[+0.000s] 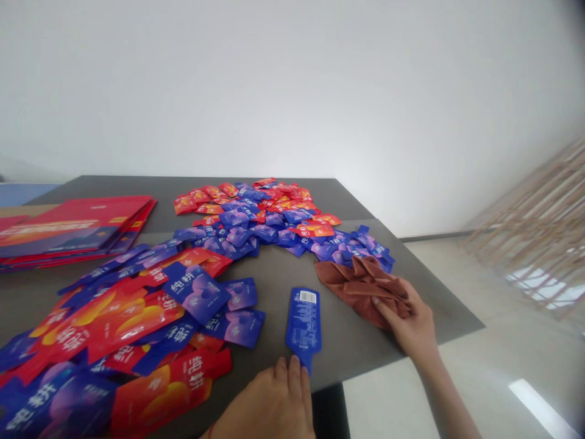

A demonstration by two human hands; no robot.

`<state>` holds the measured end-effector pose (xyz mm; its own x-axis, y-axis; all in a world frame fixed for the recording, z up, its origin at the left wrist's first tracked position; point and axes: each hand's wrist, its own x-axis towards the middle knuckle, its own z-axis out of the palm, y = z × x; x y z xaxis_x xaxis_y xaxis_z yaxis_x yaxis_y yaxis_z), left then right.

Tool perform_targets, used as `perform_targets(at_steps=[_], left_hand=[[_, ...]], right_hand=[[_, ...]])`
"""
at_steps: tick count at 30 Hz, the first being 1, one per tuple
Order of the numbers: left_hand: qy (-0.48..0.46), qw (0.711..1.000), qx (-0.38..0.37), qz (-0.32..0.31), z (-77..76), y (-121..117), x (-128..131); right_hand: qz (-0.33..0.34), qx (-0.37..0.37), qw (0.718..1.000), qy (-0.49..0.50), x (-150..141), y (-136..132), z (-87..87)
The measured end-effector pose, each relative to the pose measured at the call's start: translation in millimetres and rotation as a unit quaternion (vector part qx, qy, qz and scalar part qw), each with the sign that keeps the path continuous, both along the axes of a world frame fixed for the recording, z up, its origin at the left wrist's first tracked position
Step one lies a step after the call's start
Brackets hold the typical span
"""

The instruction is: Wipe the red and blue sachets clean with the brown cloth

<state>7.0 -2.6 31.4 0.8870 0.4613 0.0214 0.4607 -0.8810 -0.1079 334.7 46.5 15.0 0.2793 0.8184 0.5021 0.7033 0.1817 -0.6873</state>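
A blue pouch (303,326) lies back side up on the dark table, its printed label and barcode showing. At its narrow near end is my left hand (269,402), with the fingers together on the neck and the thumb hidden. My right hand (414,323) grips a bunched brown cloth (361,289), which rests on the table to the right of the pouch. Left of my left hand spreads a big heap of red and blue pouches (132,323), some overlapping. More small pouches (274,213) form a pile behind, reaching right up to the cloth.
Flat red and blue packaging bags (82,228) are stacked at the left on the table (283,268). A white wall (292,91) stands behind. Past the table's right edge are pale floor (516,360) and a slatted wooden structure (543,219).
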Motion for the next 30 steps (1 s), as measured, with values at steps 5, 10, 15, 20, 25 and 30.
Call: perform_targets(at_steps=[5,10,15,20,25,30], left_hand=[[0.021,0.999,-0.027,0.002,-1.6,1,3],[0.015,0.999,-0.044,0.015,6.4,4,5],[0.004,0.999,-0.040,0.017,6.1,5,4],[-0.007,0.999,-0.039,0.026,-5.9,2,4],[-0.018,0.999,-0.042,0.028,-8.1,1,6],[-0.014,0.998,-0.049,0.028,-3.7,2,7]], right_hand=[[-0.001,-0.005,1.000,-0.001,0,0,2.1],[-0.008,0.000,1.000,0.006,-1,0,1.8],[-0.005,-0.005,1.000,0.010,0,-1,1.3],[-0.007,-0.013,1.000,0.009,2,-1,0.5],[-0.012,-0.005,1.000,0.004,2,0,-1.0],[-0.012,-0.002,1.000,-0.004,3,-1,-1.9]])
